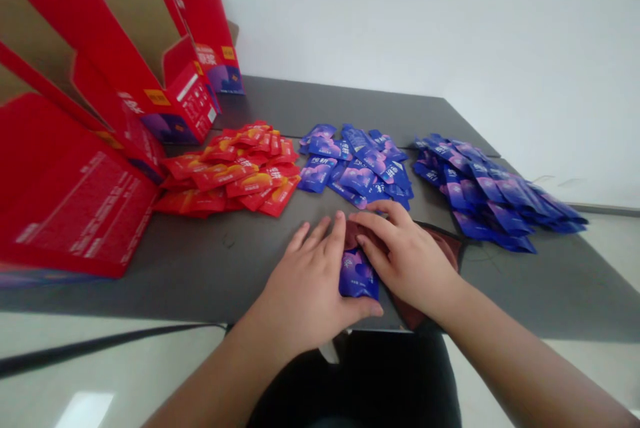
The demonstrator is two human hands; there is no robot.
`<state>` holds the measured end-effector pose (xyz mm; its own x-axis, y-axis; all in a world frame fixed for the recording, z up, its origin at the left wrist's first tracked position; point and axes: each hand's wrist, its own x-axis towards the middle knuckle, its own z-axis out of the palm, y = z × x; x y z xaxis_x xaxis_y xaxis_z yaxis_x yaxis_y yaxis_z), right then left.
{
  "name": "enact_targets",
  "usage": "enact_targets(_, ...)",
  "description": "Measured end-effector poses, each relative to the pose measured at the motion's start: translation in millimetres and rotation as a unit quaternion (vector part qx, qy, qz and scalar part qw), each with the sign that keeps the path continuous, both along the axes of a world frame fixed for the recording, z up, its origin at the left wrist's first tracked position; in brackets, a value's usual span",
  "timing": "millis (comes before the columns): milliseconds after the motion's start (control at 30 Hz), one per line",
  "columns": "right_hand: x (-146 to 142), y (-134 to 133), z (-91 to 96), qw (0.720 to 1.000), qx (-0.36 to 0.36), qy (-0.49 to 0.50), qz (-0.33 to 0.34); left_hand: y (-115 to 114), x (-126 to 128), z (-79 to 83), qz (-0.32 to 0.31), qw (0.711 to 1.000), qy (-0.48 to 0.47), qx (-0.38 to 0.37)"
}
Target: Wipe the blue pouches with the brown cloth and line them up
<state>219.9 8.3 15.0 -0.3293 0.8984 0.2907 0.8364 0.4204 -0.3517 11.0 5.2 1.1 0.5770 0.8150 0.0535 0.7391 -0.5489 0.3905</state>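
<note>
Sachet point(358, 275), probably foil, left hand point(305, 291), right hand point(407, 258)

A blue sachet point(357, 275) is enclosed on the grey desk point(550, 288) between the left hand point(305, 288) and the right hand point(405, 261), its top edge covered by a dark brown cloth point(445, 248) (the printing is too blurred to be read). Heaped red sachets point(230, 171), a blue pile point(355, 165) and another blue pile point(485, 195) are spread beyond, with open red cartons point(100, 61) placed at left.
</note>
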Motion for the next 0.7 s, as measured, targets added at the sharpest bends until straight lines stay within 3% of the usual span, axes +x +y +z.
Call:
enact_targets(333, 4.1, -6.1, 11.0, 0.998, -0.027, 0.016, 0.060, -1.7, -1.0, -1.5, -0.006, 1.000, 0.018, 0.011)
enact_targets(700, 3.0, -1.4, 11.5, 0.996, -0.064, 0.011, 0.055, -2.4, 3.0, 2.9, 0.010, 1.000, 0.001, 0.001)
